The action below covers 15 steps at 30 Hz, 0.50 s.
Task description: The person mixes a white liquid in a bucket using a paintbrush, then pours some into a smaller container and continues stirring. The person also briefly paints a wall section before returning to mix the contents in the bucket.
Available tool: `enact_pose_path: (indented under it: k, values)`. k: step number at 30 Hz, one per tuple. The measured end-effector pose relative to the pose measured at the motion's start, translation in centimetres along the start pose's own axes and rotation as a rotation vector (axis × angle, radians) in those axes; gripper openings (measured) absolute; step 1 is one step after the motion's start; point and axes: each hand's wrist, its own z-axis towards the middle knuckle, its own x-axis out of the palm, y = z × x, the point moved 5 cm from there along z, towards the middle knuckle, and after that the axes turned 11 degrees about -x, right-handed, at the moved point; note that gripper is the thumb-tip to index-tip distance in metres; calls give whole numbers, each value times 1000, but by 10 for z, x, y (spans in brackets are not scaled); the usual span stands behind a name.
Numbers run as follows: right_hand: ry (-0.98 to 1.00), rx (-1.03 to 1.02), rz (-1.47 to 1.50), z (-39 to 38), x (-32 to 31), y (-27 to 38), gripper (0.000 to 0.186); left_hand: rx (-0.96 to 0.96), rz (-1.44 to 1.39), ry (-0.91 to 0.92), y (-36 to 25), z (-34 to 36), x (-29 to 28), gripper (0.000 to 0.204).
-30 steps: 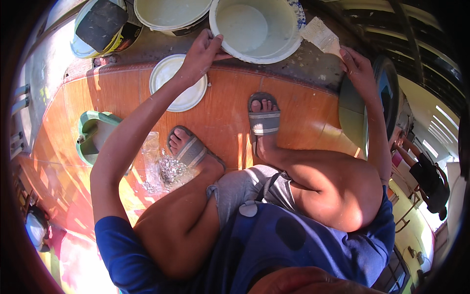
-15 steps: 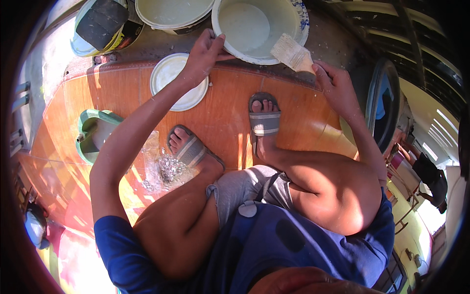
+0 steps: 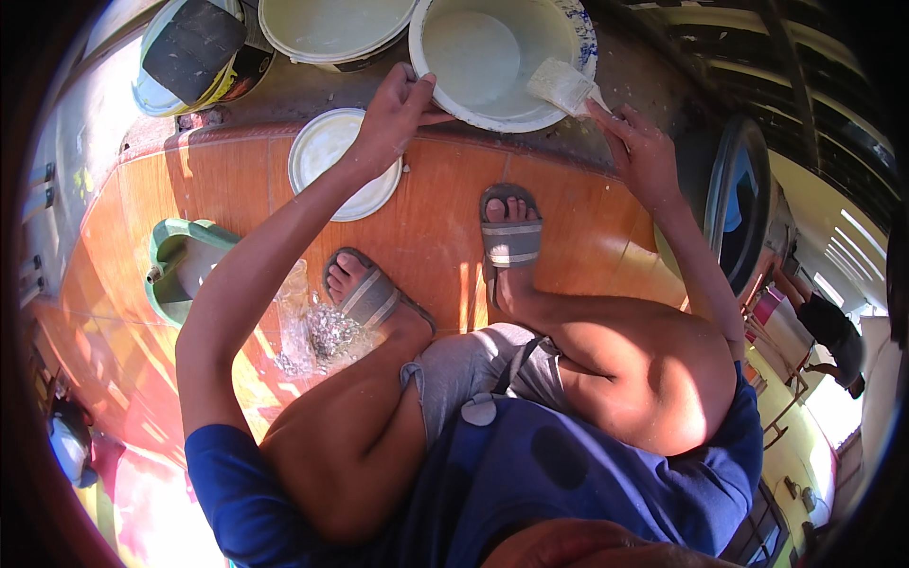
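A wide paintbrush [image 3: 565, 87] with whitish bristles is held by its handle in my right hand [image 3: 642, 151]. Its bristles are over the right inner side of a white bucket [image 3: 442, 106], near the rim. Pale, watery liquid [image 3: 471, 59] lies in the bottom of that bucket. On the bucket's near left rim, my left hand [image 3: 396, 109] is closed, thumb on the edge and fingers partly hidden. Below my left wrist, a round white lid [image 3: 322, 156] lies on the tiled floor, partly covered by my forearm.
Another white bucket [image 3: 331, 59] stands left of mine, beside a bucket with a black patch [image 3: 194, 47]. A green dustpan-like container [image 3: 166, 275] and a clear plastic bag [image 3: 327, 331] lie left of my feet. A dark round tub [image 3: 739, 204] stands right. Another person [image 3: 833, 331] is far right.
The paintbrush has tilted and turned slightly in my right hand, its bristles now a little higher at the bucket's inner side. My left hand stays on the rim.
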Motion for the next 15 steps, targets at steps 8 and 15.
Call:
enact_pose_path:
  k: [8, 15]
  values:
    - [1, 96, -50, -40, -17, 4, 41, -3, 46, -71, 1, -1, 2, 27]
    - [-42, 135, 69, -34, -52, -6, 36, 8, 44, -62, 1, 0, 0, 29]
